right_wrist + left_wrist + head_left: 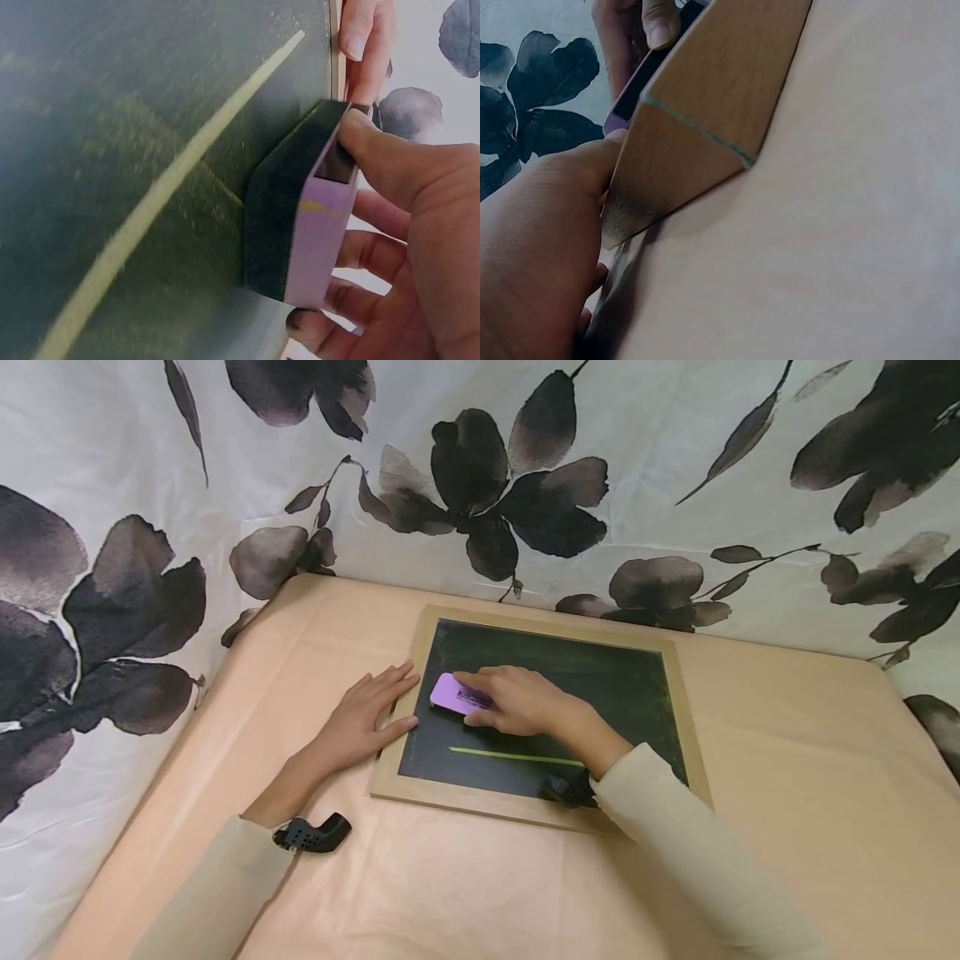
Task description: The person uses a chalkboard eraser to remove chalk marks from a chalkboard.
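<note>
A small blackboard (555, 685) in a light wooden frame (480, 803) lies on the cloth. My right hand (521, 700) grips a purple chalkboard eraser (447, 690), thumb on one side and fingers on the other. In the right wrist view the dark felt of the eraser (281, 202) is against the board. One yellow chalk line (517, 756) runs below the eraser, with faint yellow smears (127, 142) beside it. My left hand (367, 714) rests at the left side of the frame, fingers straight and spread, its fingertips on the wood.
A peach cloth (810, 760) covers the table. Behind and to the left hangs a white curtain (660, 435) with dark flowers. A black wrist device (313, 835) sits on the left wrist, and another (570, 789) under the right wrist overlaps the board's lower edge.
</note>
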A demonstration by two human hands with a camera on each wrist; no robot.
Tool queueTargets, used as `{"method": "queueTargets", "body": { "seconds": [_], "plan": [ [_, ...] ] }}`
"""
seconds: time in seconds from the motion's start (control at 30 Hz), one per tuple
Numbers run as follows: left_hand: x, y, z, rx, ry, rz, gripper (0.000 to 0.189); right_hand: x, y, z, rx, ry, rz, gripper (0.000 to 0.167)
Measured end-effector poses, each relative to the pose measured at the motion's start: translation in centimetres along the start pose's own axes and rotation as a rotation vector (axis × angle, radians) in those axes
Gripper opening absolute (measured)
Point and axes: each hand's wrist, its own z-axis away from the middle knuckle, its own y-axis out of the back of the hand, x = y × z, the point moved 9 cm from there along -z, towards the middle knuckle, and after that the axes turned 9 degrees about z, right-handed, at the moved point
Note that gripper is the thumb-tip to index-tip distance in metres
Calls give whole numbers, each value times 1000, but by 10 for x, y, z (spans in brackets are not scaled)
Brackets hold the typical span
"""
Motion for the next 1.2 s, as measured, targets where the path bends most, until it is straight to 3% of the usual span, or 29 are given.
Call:
{"method": "queueTargets", "body": {
  "seconds": [0.37, 0.53, 0.63, 0.83, 1.2],
  "plan": [
    [-1, -1, 1, -13, 10, -9, 66, 4, -1, 16, -9, 10, 67, 65],
    [-1, 0, 4, -11, 13, -5, 65, 4, -2, 20, 44, 7, 42, 67],
    [-1, 0, 5, -5, 9, -2, 65, 7, 4, 29, 97, -35, 29, 71],
    [1, -2, 4, -11, 3, -3, 66, 32, 18, 67, 208, -170, -62, 68],
    [-4, -3, 4, -7, 4, -21, 67, 84, -11, 156, 270, -368, -121, 67]
  ]
}}
